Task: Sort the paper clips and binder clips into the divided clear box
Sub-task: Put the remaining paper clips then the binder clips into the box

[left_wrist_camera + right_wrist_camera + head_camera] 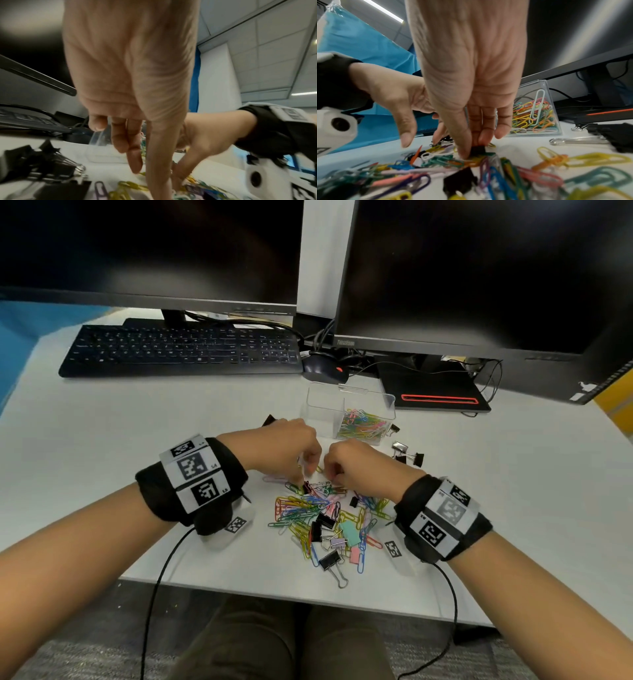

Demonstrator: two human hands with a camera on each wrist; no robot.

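Even overhead light from ceiling strip lamps [385, 12] keeps the white worktop [171, 419] bright, with only soft shadows. Both monitors [479, 268] are dark, and the head view bows strongly at its edges. In the wrist views the nearest paper clips [599, 174] are blurred, and the binder clips [42, 166] smear.

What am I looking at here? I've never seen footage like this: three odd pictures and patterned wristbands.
A person sorts clips at a desk, wearing three cameras. The head view looks down from the forehead; the other two look along each wrist. The patterned bands carry the wrist cameras. The left hand and right hand reach into a pile of coloured paper clips mixed with binder clips. The right hand's fingertips pinch a small black binder clip; what the left holds is unclear. Behind stands the clear box, one side already holding paper clips.
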